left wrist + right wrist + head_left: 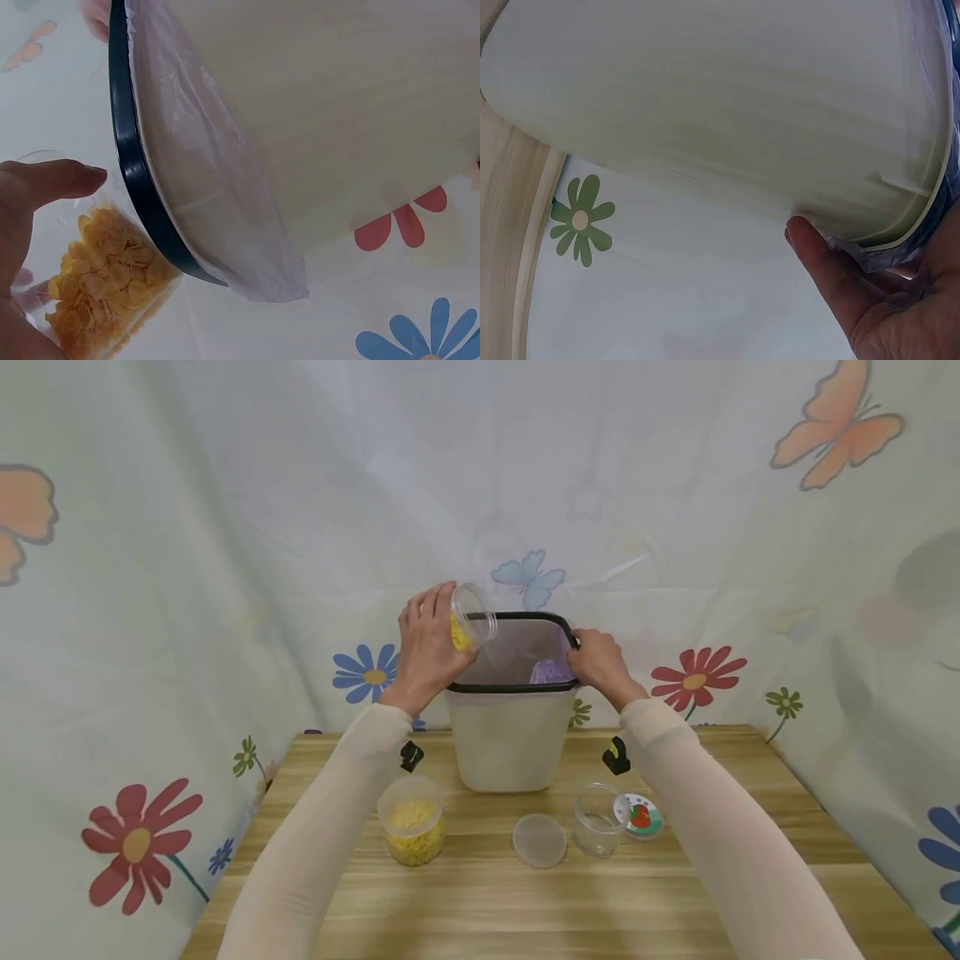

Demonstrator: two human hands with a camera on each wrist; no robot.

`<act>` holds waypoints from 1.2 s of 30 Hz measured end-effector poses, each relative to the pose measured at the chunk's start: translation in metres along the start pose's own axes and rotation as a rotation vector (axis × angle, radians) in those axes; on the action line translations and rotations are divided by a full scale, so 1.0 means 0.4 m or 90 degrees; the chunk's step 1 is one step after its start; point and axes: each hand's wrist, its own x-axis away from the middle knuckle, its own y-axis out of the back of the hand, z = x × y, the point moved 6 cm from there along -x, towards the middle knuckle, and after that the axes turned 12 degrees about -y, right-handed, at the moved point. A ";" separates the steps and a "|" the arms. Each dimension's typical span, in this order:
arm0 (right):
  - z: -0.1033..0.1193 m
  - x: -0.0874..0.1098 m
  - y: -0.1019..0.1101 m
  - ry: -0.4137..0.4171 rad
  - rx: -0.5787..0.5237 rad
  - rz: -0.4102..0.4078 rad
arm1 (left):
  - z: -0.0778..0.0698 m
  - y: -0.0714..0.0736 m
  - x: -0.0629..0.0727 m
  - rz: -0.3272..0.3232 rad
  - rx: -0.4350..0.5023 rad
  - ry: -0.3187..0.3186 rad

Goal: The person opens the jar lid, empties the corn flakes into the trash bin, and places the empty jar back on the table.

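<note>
My left hand [429,643] grips a clear plastic jar [476,606] at the left side of the trash bin [513,739]. The jar is tipped sideways, its mouth turned toward the bin's opening. Yellow flakes [112,274] lie inside it, seen close up in the left wrist view. My right hand [600,662] holds the bin's black rim [561,620] on the right side, thumb [814,244] along the outer wall. A thin pale liner [202,135] hangs over the rim, and a bunched purple bit of plastic [551,672] shows inside.
On the wooden table [480,893], a second jar of yellow flakes [412,831] stands front left. A translucent lid [540,841], an uncapped clear jar [596,835] and a round lid with a red picture [643,817] lie toward the right. Behind hangs a flowered curtain [375,527].
</note>
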 end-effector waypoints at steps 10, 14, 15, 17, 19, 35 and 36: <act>0.002 -0.001 -0.003 -0.007 -0.018 0.028 | 0.000 -0.013 -0.026 0.029 -0.036 -0.016; 0.004 -0.003 -0.004 -0.005 -0.021 0.030 | 0.001 -0.020 -0.031 0.044 -0.037 -0.017; 0.004 -0.004 -0.005 -0.005 -0.021 0.029 | 0.001 -0.022 -0.032 0.050 -0.039 -0.017; 0.005 -0.005 -0.006 -0.006 -0.023 0.028 | 0.001 -0.025 -0.033 0.061 -0.047 -0.018; 0.004 -0.006 -0.007 -0.010 -0.024 0.027 | 0.002 -0.030 -0.034 0.073 -0.058 -0.019; 0.005 -0.008 -0.011 -0.025 -0.018 0.027 | 0.008 -0.064 -0.047 0.162 -0.126 -0.066; 0.006 -0.008 -0.010 -0.027 -0.019 0.027 | 0.006 -0.065 -0.047 0.165 -0.131 -0.073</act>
